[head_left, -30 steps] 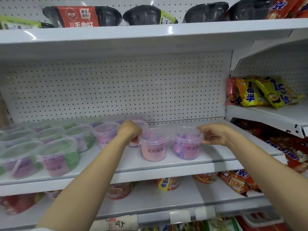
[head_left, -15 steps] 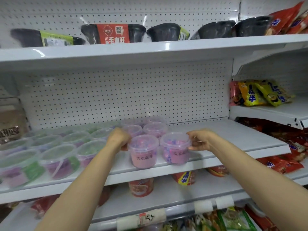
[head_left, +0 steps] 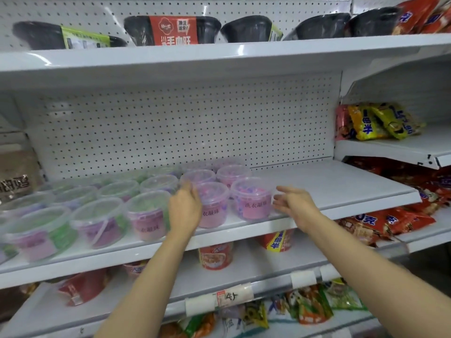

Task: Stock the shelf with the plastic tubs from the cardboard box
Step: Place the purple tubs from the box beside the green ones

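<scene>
White pegboard backs the shelf [head_left: 341, 189], rows of plastic tubs [head_left: 252, 201] lined up; left hand [head_left: 185, 211] and right hand [head_left: 295, 203] flank them, each grip apart, fingers relaxed.

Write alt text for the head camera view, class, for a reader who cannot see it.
A person's left hand and right hand, both open, flank two pink plastic tubs standing at the front of a white shelf. More lidded tubs, pink and green, fill the shelf to the left; snack packets lie on neighbouring shelves.
</scene>
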`<state>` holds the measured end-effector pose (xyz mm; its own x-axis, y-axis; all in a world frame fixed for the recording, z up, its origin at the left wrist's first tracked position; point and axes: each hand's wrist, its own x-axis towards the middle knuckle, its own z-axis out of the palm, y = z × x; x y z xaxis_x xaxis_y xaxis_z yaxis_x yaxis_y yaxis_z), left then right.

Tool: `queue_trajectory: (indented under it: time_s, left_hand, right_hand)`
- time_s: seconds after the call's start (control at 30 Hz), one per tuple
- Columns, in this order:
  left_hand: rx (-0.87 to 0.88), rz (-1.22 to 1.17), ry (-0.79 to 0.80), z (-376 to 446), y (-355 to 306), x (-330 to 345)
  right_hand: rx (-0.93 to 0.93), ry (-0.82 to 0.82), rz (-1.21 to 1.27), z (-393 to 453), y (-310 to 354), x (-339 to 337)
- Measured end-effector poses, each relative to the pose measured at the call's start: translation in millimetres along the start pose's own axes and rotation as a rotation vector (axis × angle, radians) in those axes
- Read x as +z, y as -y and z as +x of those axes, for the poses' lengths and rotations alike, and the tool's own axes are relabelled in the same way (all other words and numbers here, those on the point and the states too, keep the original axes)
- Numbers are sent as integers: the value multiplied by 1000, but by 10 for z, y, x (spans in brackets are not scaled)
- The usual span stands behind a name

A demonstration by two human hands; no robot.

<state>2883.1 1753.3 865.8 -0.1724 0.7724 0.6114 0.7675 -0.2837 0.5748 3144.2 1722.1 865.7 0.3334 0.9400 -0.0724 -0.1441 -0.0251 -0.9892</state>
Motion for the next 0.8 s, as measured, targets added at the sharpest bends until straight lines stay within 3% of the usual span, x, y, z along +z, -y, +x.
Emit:
queue_trajectory:
  time_s: [0.1,0.17,0.33,0.5,0.8]
  left_hand:
    - [-80,-244,-148,-508,22,139]
    - [-196,-325,-152,-806,35,248]
    - [-242,-199,-51,-888,27,395]
    - [-269,-52,-56,-790,-71,433]
    - [-283,-85,-128,-780,17,406]
  right_hand:
    - [-158,7,-178,-90,-330,-9]
    - [-232,22,-220,-133,-488,66]
    - [-373,-75,-359,-145,-618,277]
    - [-458,-175,-413,-118,-715,437]
    - [-512,-195,-393,-142,-764,485]
